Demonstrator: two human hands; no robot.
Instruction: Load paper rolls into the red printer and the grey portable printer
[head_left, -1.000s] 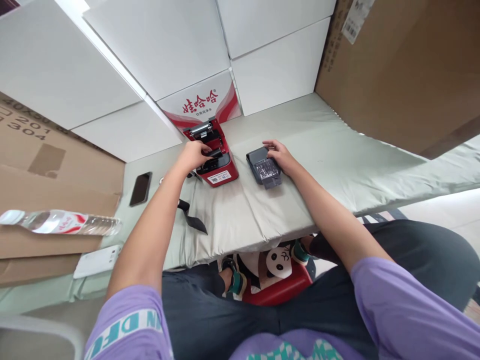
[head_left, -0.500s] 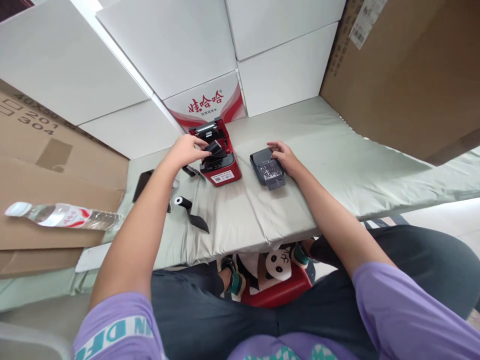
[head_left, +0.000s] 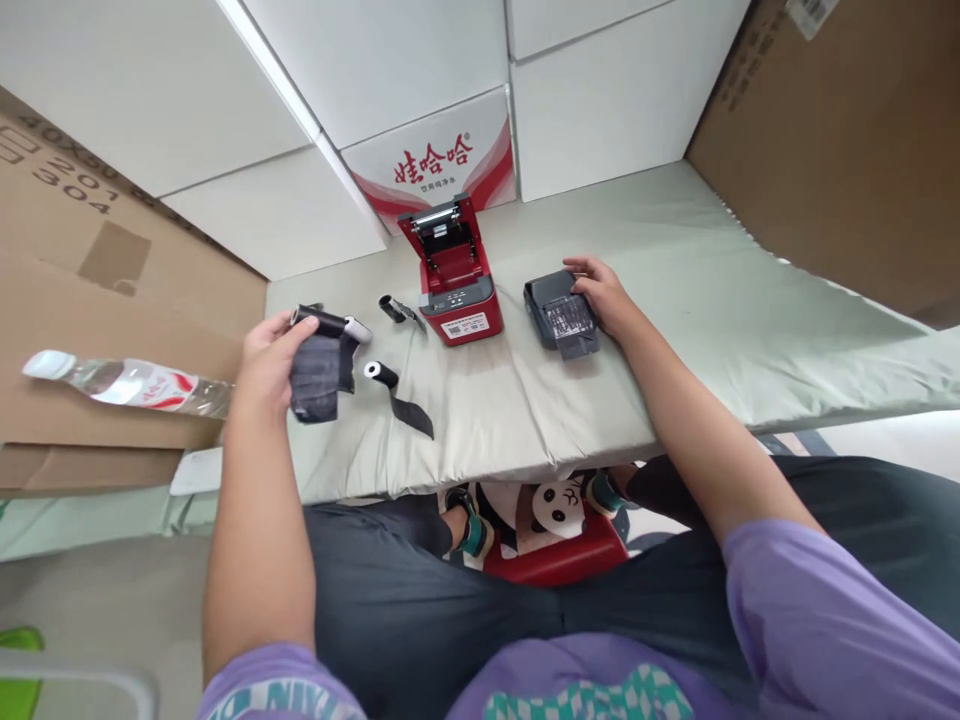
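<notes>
My left hand (head_left: 274, 360) grips the black ribbon roll (head_left: 322, 350) — its core running left-right — well left of the open red printer (head_left: 454, 275), while my right hand (head_left: 604, 295) rests flat-fingered on the black cartridge (head_left: 559, 310) beside it.

Phone (head_left: 358, 327) mostly hidden behind black roll (head_left: 319, 360); printer (head_left: 455, 275) label unreadable.

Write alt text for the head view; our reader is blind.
Seated at a cloth-covered table, a person's left hand holds a black ribbon roll while the right hand rests on a black cartridge. An open red printer stands between them.
</notes>
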